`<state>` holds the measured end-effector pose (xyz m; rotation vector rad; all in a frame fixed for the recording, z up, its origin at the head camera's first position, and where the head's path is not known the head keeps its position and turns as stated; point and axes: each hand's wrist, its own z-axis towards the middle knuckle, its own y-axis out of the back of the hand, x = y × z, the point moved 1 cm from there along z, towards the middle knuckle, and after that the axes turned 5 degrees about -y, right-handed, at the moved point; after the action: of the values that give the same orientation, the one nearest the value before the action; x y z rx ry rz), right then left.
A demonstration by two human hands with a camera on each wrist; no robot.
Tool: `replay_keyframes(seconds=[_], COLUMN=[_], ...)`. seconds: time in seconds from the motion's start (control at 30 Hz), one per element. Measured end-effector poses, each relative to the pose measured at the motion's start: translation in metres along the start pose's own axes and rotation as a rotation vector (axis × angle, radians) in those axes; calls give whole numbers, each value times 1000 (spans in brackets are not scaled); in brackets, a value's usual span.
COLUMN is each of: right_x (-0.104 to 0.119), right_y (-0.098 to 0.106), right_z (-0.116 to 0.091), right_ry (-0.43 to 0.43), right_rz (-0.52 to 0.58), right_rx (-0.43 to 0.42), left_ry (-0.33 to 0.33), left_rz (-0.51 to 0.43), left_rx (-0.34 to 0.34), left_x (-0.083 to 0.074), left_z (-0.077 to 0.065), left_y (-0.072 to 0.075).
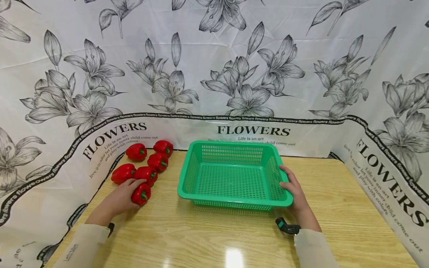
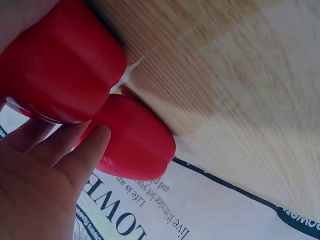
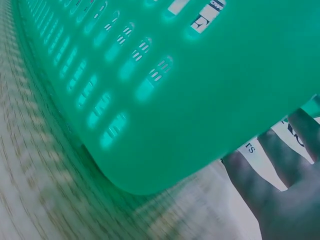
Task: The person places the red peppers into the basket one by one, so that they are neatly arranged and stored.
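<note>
My left hand (image 1: 123, 198) is around the nearest red bell pepper (image 1: 141, 194), which has a green stem. In the left wrist view, the thumb lies on one side of this bell pepper (image 2: 62, 62) and the fingers on the other, with a second bell pepper (image 2: 137, 137) just behind the fingertips. At the right end of an empty green plastic basket (image 1: 234, 203), my right hand (image 1: 295, 190) grips the rim. The right wrist view shows the basket's slotted wall (image 3: 200, 100) close up, the fingers (image 3: 270, 170) at its edge.
More bell peppers (image 1: 146, 175) lie in a loose cluster at the left of the wooden table (image 1: 187, 238), beside the basket. White flower-printed cloth (image 1: 248, 93) hangs behind and along both sides.
</note>
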<state>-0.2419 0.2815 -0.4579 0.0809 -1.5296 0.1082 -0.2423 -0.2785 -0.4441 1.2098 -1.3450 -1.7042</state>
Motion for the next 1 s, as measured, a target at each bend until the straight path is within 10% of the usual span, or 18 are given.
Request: replay_keyframes(seconds=[1.0], right_x=[1], right_y=[-1], right_z=[-3], right_ry=[-11], right_rz=[-23], right_rx=[-26], left_ry=[85], left_rz=[-118], left_rx=[-37], left_x=[-8], left_z=[-1], left_y=[15])
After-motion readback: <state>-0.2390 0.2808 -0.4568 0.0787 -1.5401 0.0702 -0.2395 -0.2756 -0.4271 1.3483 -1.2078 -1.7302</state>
